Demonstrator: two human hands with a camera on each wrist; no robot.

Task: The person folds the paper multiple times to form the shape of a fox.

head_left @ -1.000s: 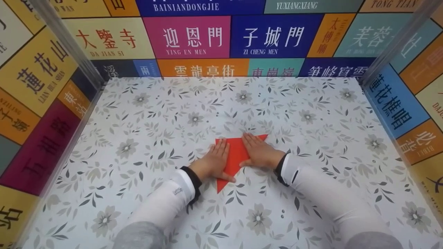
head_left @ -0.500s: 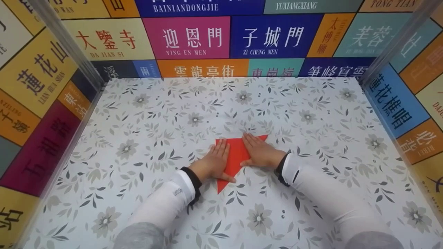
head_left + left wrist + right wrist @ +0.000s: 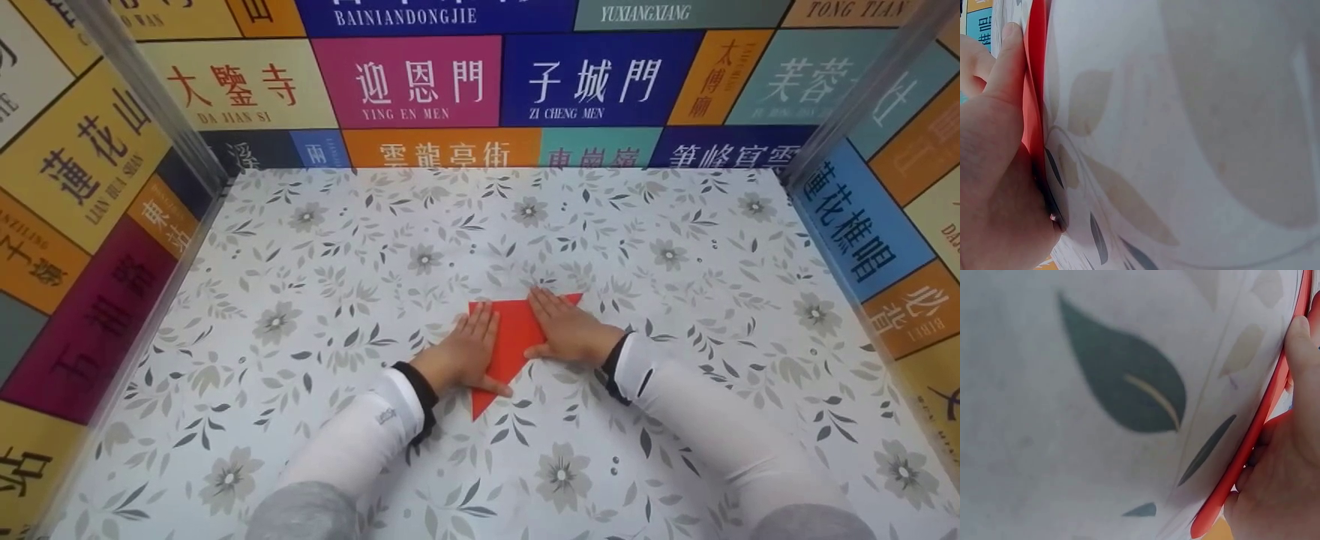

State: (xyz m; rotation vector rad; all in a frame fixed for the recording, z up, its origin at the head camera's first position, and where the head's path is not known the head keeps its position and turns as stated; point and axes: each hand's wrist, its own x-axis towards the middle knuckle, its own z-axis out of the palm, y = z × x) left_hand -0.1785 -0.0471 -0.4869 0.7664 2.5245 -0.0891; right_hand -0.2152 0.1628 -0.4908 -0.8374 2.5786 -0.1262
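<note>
A red sheet of paper [image 3: 514, 337], folded into a triangle, lies flat on the table in the head view. Its long slanted edge faces the lower right. My left hand [image 3: 469, 352] rests on its left side, fingers straight and thumb stretched toward the slanted edge. Across from it, my right hand [image 3: 566, 328] presses the right side with extended fingers, near the upper right corner. In the left wrist view the paper's edge [image 3: 1036, 84] shows layers slightly apart beside the left hand [image 3: 994, 146]. The right wrist view has the fold [image 3: 1241, 455] under the right hand [image 3: 1286, 467].
The table [image 3: 360, 232] wears a white cover printed with grey leaves and flowers. Coloured panels [image 3: 420, 79] with Chinese lettering stand along the back and both sides. Clear corner strips [image 3: 154, 97] join the panels.
Both hands stay on the red paper in nearly the same place. The whole head view has shifted very slightly; the paper's shape looks the same.
</note>
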